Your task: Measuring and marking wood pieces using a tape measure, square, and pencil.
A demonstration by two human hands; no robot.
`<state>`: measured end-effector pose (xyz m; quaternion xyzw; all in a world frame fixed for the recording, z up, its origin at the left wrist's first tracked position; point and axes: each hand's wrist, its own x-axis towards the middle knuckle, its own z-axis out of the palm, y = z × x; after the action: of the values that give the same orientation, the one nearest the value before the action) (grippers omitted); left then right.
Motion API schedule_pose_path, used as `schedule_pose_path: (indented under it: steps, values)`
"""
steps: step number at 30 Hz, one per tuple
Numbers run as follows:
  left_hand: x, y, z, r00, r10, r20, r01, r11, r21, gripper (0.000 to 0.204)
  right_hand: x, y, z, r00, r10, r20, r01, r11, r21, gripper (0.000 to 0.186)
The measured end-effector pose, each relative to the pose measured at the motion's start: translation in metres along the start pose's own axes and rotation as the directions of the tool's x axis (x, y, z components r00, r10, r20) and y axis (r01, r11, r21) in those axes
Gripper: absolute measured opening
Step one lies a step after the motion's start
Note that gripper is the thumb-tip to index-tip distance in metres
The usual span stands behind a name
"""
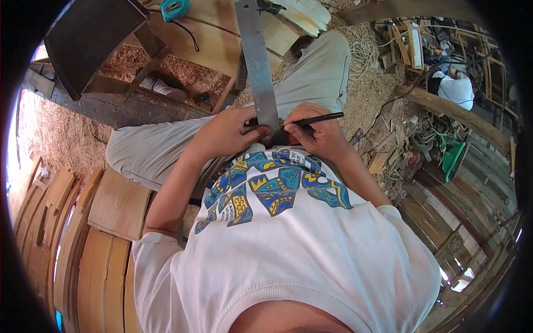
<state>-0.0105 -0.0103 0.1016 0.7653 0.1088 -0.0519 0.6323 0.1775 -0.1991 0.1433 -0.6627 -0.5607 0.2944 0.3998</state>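
Observation:
A long flat grey metal blade [257, 61] with a hole at its far end runs from the top of the view down to my lap. My left hand [229, 132] grips around its near end, thumb and fingers on the left side. A slim black pen or pencil [322, 118] is pinched in my right hand [322, 135], just right of the blade's near end. It slants up to the right, its left tip close to the blade. What lies beneath the blade's near end, between my hands, is mostly hidden.
Beyond my crossed legs lie wooden boards [205, 41] with a turquoise tape measure [174, 9]. A dark panel [94, 41] stands at far left. Coiled rope [363, 47], wood scraps [383, 158] and a green plastic piece [454, 158] lie right. Stacked planks [102, 277] sit at near left.

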Motion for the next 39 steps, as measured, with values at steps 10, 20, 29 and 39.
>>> schedule_pose_path:
  steps: [10, 20, 29, 39]
  values:
    - [-0.001, 0.003, -0.001, 1.000, 0.004, -0.003, -0.004, 1.000, 0.006, 0.028, 0.005, -0.001, -0.002, 1.000, -0.022, 0.022, 0.021, 0.999, 0.037, 0.010]
    - [-0.002, 0.004, 0.000, 1.000, 0.024, -0.014, -0.024, 1.000, 0.017, 0.028, 0.001, 0.002, 0.003, 1.000, 0.031, -0.007, -0.031, 0.999, -0.012, 0.010]
    - [0.000, 0.001, 0.001, 0.998, 0.065, -0.025, -0.065, 0.998, 0.001, 0.027, 0.000, 0.001, 0.001, 0.999, 0.041, -0.031, -0.040, 0.998, 0.056, 0.011]
    - [-0.001, 0.000, 0.000, 0.999, 0.043, -0.008, -0.043, 0.999, 0.015, 0.028, 0.002, 0.002, 0.002, 1.000, -0.027, -0.001, 0.027, 0.999, 0.032, 0.014]
